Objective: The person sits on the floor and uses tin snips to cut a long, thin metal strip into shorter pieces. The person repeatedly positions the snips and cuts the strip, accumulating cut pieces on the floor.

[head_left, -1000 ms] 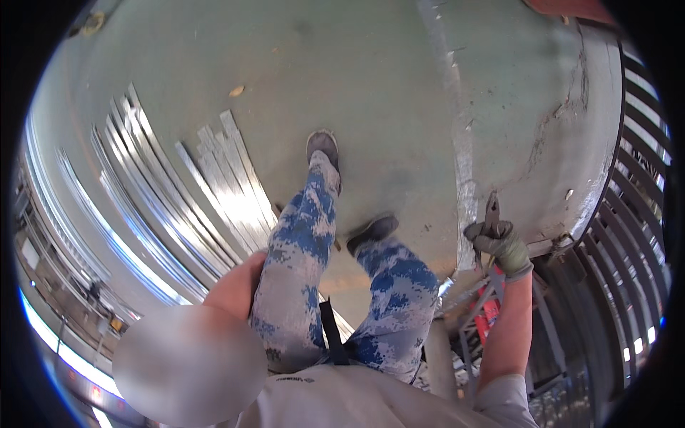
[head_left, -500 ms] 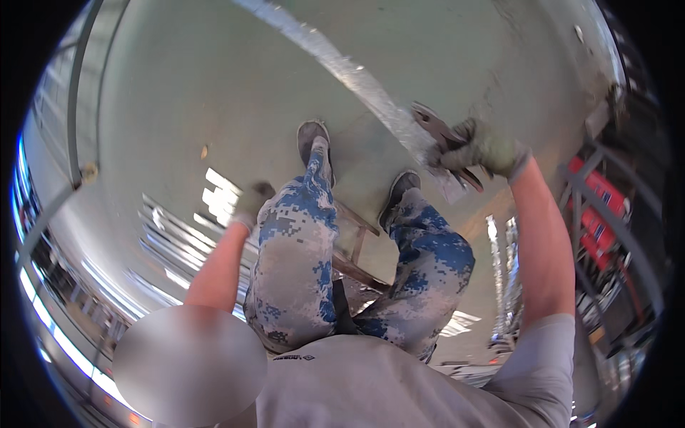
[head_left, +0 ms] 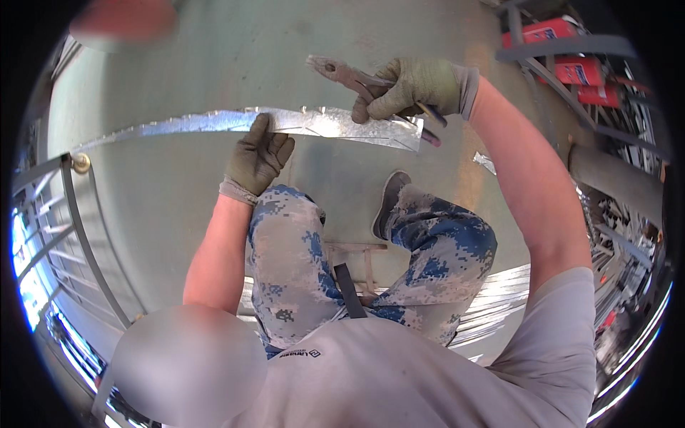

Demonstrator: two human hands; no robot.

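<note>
A long, thin strip of shiny sheet metal (head_left: 317,123) runs crosswise in front of me, above the floor, with one edge a little jagged. My left hand (head_left: 258,158), in a grey-green work glove, pinches its lower edge, one digit lying on top of the metal. In a matching glove, my right hand (head_left: 421,87) is closed round a pair of worn metal pliers (head_left: 339,73). The jaws point left over the strip, and the dark handle ends come out below the palm. Right thumb and fingertips hang at the strip near its right end; whether they touch it I cannot tell.
Red boxes (head_left: 549,32) sit by a grey metal frame at the upper right. A metal rack (head_left: 69,189) with a caster stands at the left. Behind my legs are a low stool (head_left: 367,267) and bright metal strips (head_left: 499,299). A blurred red object (head_left: 125,18) is at the upper left.
The strip has swung from slanting to nearly level across the view. My left hand has come up from beside my knee and taken hold of it. The pliers have moved up and left.
</note>
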